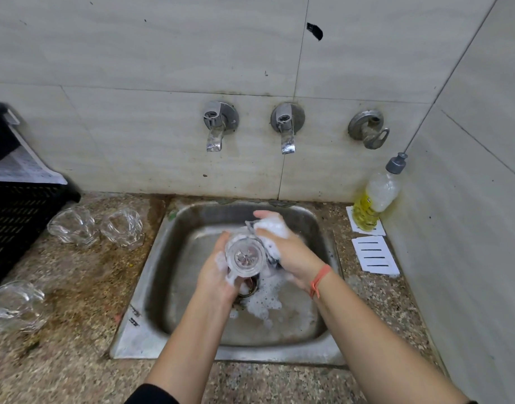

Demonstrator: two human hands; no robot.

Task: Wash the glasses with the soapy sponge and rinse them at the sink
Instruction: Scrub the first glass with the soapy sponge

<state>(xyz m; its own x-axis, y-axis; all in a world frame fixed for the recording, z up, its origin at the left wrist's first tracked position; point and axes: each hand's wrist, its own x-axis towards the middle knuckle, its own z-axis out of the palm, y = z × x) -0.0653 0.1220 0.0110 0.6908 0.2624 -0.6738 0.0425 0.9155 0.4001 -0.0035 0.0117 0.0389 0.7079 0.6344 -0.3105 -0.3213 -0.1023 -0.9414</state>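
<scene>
Starting at the far left, a black crate (pixel 14 205) sits on the bench (pixel 75 287), and three glasses wait beside it: one at the near left edge (pixel 16 306) and two further back (pixel 72 225) (pixel 122 226), just beside each other. None shows foam, so whether they are washed or still dirty cannot be told.

Over the sink (pixel 151 275), the left hand (pixel 218 275) is wrapped around a glass (pixel 244 256), fingers curled on its wall, holding it above the drain with one end facing the camera. Suds cover the hand and glass. The right hand (pixel 282 246) is closed around a soapy sponge (pixel 269 228), pressing it against the far side of that glass; the sponge is mostly buried in foam. An orange band (pixel 320 279) circles the right wrist. Foam lies around the drain below.

Both taps (pixel 217 126) (pixel 286 129) on the wall show no running water. A soap bottle (pixel 375 196) stands on the bench at the right corner.

By the look of it, this glass is mid-scrub and its rinse is still to come, with the taps yet to be turned on.
</scene>
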